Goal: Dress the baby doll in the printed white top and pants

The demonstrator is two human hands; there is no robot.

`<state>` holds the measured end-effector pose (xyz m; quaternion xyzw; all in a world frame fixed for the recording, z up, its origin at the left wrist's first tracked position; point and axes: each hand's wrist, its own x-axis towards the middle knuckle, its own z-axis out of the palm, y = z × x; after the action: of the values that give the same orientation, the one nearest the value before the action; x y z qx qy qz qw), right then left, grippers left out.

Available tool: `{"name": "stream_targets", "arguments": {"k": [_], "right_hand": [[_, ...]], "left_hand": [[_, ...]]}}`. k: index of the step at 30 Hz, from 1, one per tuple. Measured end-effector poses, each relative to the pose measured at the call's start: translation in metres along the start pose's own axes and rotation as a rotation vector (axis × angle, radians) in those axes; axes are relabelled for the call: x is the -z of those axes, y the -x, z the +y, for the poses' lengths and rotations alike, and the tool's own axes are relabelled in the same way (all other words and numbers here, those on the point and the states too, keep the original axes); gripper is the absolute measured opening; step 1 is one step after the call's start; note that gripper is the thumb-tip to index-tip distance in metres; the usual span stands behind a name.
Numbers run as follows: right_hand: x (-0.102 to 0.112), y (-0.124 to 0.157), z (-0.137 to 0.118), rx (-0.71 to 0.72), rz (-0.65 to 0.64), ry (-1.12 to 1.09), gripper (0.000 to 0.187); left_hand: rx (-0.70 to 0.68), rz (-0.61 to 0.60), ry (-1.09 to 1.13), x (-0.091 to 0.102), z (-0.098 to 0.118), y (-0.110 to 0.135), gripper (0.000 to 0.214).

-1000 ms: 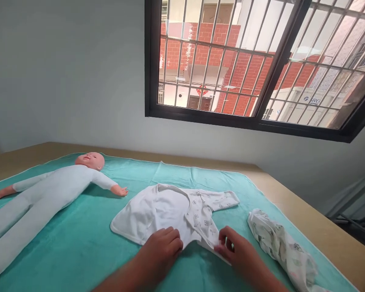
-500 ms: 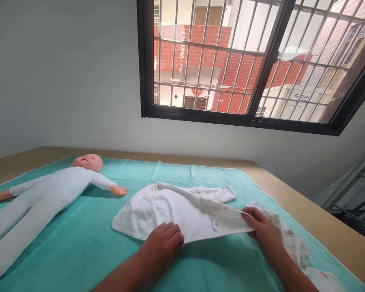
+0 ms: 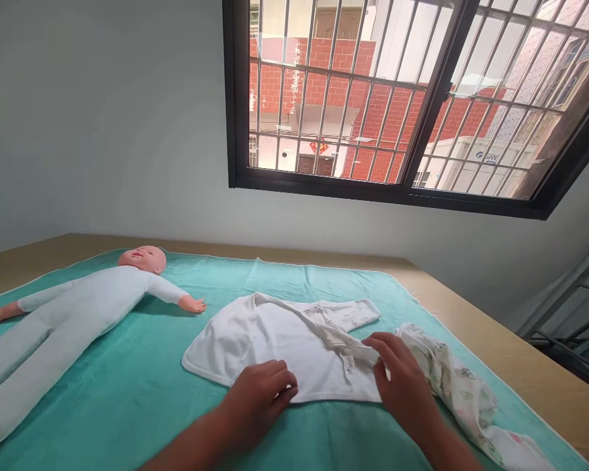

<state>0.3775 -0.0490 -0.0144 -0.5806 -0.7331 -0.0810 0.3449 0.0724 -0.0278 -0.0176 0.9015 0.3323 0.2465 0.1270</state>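
A white baby shirt lies spread on a turquoise sheet, its plain inside facing up and a small tag showing. My left hand is closed at the near edge of the shirt, thumb and fingertips pinched on the cloth. Over the shirt's right side is my right hand, thumb and fingers apart, its fingertips by the folded-back strip of cloth. One printed sleeve reaches out behind the shirt. Bunched white cloth with a printed pattern lies just right of my right hand.
A baby doll with a white cloth body lies on its back at the left, one arm stretched toward the shirt. Wooden tabletop shows around the sheet. Behind stand a grey wall and a barred window; metal framing is at the far right.
My right hand has let go of the shirt's right corner and moved slightly left, its fingers spreading. That side of the shirt has dropped flat. My left hand has stayed about in place.
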Motion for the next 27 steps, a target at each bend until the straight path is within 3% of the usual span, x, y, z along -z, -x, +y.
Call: {"name": "stream_targets", "arguments": {"k": [5, 7, 10, 12, 17, 22, 27], "right_hand": [[-0.017, -0.017, -0.024, 0.122, -0.305, 0.15, 0.028], [-0.025, -0.03, -0.026, 0.138, -0.336, 0.226, 0.029], [-0.034, -0.052, -0.021, 0.147, -0.381, 0.322, 0.016], [-0.039, -0.066, -0.018, 0.084, -0.408, 0.351, 0.011], [-0.051, -0.105, -0.01, -0.16, -0.323, 0.361, 0.018], [-0.064, -0.144, -0.006, -0.309, -0.229, 0.367, 0.024], [-0.081, -0.141, -0.01, -0.382, -0.181, 0.296, 0.03]], "left_hand": [[-0.054, -0.058, -0.063, 0.0, 0.004, -0.001, 0.013], [-0.03, -0.068, -0.051, 0.001, 0.005, -0.001, 0.012], [0.003, -0.079, -0.039, 0.002, 0.004, 0.0, 0.011], [0.006, -0.08, -0.033, 0.001, 0.003, 0.0, 0.011], [0.017, -0.08, -0.017, 0.001, 0.002, -0.001, 0.011], [0.037, -0.075, 0.017, 0.006, 0.004, -0.001, 0.011], [0.077, 0.026, 0.089, 0.006, -0.001, -0.002, 0.012]]}}
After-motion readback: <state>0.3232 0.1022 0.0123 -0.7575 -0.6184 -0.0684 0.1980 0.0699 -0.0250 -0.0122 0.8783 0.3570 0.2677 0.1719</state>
